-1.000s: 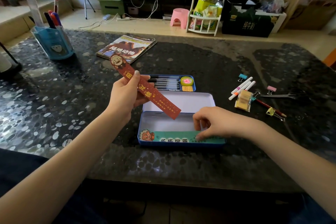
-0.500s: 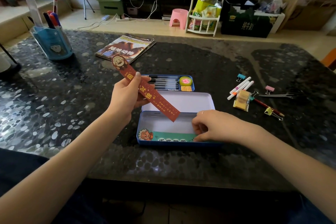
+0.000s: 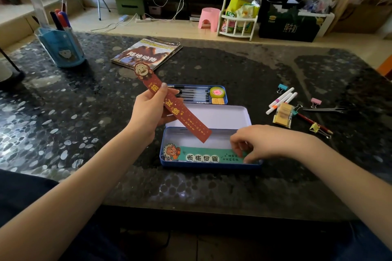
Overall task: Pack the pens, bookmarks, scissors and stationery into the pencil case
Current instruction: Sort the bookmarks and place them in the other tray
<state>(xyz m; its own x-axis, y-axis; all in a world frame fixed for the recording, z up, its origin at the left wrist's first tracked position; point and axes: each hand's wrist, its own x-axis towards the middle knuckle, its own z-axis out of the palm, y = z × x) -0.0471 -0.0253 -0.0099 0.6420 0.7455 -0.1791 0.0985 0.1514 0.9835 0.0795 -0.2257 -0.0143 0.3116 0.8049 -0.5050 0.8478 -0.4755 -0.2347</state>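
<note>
While the left hand (image 3: 151, 108) pinched the red bookmark (image 3: 174, 105) between thumb and fingers near its upper part, the strip slanted down so that its lower end hung over the open pencil case (image 3: 209, 164). The right hand (image 3: 267, 143) lay in the near right part of the case, fingertips bent together on the end of a green bookmark (image 3: 203, 157) that already lay flat along the front wall. Behind the case sat its inner tray (image 3: 226, 96), holding a row of pens (image 3: 194, 93) and a roll of tape. Toward the right edge of the desk (image 3: 254, 70) lay what remained unpacked: white markers (image 3: 282, 99), binder clips, a small packet (image 3: 282, 115), a red pencil and the scissors (image 3: 324, 109). Judging by this, the bookmark step was in hand, with one settled and one waiting. The next move would call for the right hand to clear the case and for the red strip to be levelled and laid flat beside the green one.
</note>
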